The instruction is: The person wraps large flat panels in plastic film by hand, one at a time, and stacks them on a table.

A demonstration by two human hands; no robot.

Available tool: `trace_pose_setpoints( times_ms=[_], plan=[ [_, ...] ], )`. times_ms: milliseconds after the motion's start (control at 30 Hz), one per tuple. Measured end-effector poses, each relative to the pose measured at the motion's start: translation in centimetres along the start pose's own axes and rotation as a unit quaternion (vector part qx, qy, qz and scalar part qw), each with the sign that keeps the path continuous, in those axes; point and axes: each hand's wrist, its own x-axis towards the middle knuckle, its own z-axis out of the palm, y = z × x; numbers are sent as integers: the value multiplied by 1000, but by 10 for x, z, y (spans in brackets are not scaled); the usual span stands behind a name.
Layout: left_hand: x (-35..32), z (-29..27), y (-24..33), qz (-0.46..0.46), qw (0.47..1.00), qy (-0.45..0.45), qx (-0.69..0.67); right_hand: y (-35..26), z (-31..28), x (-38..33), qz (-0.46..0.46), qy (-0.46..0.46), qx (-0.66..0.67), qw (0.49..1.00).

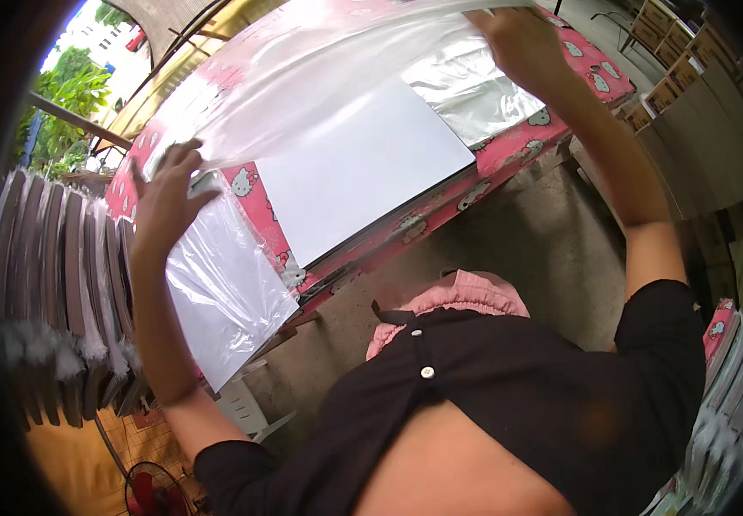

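Where plastic film [302,103] crosses (blurred), the white sheet [363,185] is obscured.

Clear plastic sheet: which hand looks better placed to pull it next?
Right, probably: the right hand appears to pinch the clear plastic sheet at its far right end. The left hand looks spread near the sheet's left end; contact is unclear.

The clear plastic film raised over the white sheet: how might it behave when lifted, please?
The clear plastic film is probably floppy, as long soft folds cross it. It looks light, thin enough for the pink tablecloth to show through. Its sheen suggests it may slip.
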Motion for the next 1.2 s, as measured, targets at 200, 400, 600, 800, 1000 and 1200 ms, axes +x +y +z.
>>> trace_pose_setpoints(
  times_ms=[200,400,600,800,1000,1200],
  plan=[
    [-82,16,14,285,703,-262,-596,21,9,-82,-365,-499,679,397],
    [-119,145,44,-196,307,103,-926,2,88,-122,134,-360,801,459],
    [-114,215,105,-330,417,73,-844,-29,179,-162,321,-99,573,748],
    [-93,234,129,-467,587,242,-616,-62,164,-136,381,28,332,862],
    [-88,226,147,-481,659,228,-531,-65,174,-137,376,-1,284,882],
    [-99,234,145,-507,637,212,-541,-67,153,-127,374,-14,284,883]
  ],
)
